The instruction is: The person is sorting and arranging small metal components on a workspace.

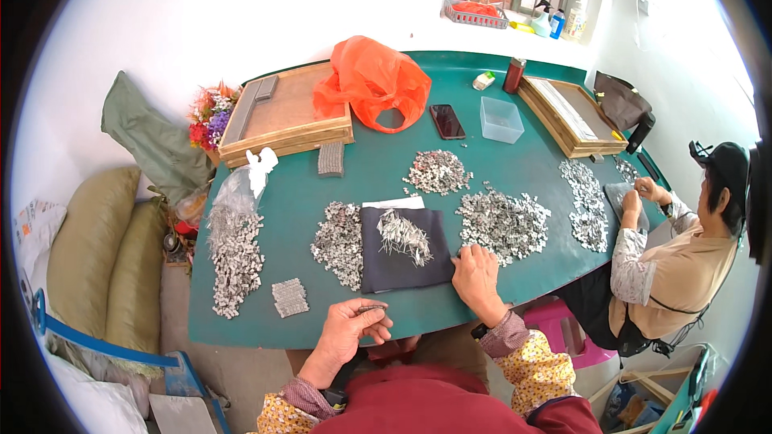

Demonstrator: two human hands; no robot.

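Observation:
My left hand (354, 329) is closed in a pinch at the table's front edge, on a small dark metal strip (371, 307). On the table between the dark cloth and a pile of small metal pieces (504, 225) lies my right hand (480, 280); its fingers reach forward, slightly apart, and I see nothing held in them. The dark cloth (382, 273) bears a heap of thin silvery pins (404, 238). Left of it is another pile of metal pieces (338, 245), and beyond it a further pile (438, 172).
Metal pieces spill from a plastic bag (233, 193) on the left, near a joined block of pieces (290, 297). Farther back are wooden trays (285, 145), an orange-red bag (378, 80), a phone (447, 122) and a clear box (502, 120). A co-worker (675, 249) sits at right.

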